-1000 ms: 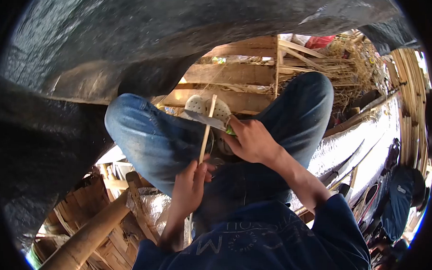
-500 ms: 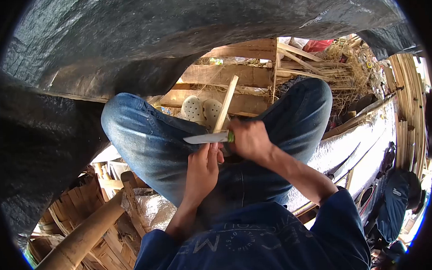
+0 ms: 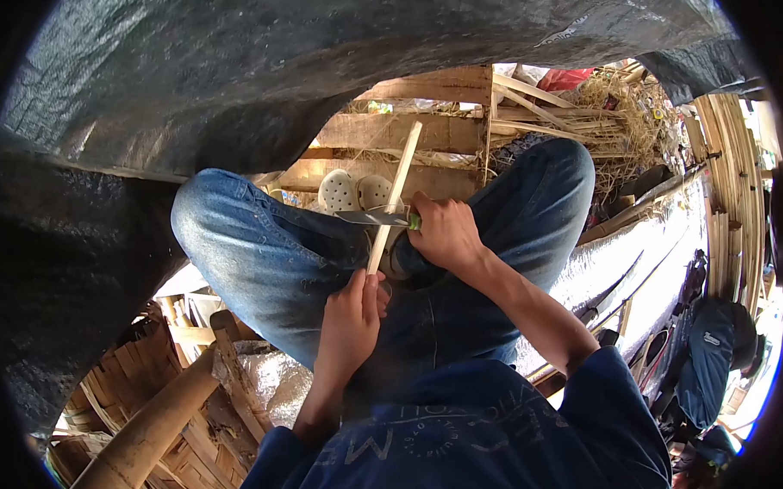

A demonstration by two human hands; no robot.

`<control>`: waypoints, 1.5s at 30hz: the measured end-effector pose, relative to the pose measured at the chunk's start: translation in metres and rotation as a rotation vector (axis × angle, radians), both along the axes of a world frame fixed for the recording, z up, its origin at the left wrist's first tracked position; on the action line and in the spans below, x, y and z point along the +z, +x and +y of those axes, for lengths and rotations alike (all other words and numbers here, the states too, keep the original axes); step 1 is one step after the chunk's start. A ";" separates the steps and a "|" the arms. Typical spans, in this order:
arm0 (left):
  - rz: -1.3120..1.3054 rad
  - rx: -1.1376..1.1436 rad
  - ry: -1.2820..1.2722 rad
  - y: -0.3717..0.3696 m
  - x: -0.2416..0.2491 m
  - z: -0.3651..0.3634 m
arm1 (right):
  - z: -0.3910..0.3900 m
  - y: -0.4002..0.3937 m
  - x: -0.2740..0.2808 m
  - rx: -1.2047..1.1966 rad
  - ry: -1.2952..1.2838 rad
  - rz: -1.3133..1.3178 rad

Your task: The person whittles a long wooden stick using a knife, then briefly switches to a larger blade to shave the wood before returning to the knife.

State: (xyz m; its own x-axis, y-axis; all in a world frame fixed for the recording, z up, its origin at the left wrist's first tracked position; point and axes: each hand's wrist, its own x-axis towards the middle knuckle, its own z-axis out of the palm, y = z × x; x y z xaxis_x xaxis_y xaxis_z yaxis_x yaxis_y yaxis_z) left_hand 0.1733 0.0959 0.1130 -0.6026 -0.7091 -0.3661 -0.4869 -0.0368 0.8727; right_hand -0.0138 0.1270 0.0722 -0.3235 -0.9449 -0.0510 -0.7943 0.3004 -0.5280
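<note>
A long pale bamboo strip slants upward and away between the knees. My left hand is closed round its near end, in front of my lap. In my right hand is a knife with a green handle, most of which the fingers cover. The blade points left and lies across the strip about midway along its length. Whether the edge is biting into the bamboo cannot be made out.
Bent knees in blue jeans flank the work, with pale clogs beyond. Black plastic sheeting hangs overhead and to the left. Wooden slats and straw lie ahead. A thick bamboo pole is at lower left.
My right hand has carried the knife forward along the strip, away from my left hand. Earlier the blade was just above the left fingers. The left hand has come slightly nearer my body.
</note>
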 end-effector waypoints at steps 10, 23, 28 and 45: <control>0.068 0.040 -0.493 -0.014 -0.025 0.013 | 0.012 0.006 0.000 0.290 -0.027 0.057; -0.025 0.038 -0.214 -0.011 -0.024 0.001 | -0.061 -0.093 -0.081 -0.322 0.046 0.332; 0.029 0.098 -0.148 0.002 -0.014 0.011 | -0.053 -0.168 -0.077 -0.583 0.311 0.186; 0.339 0.152 0.724 0.005 -0.010 -0.012 | 0.014 -0.003 0.011 0.361 -0.187 -0.014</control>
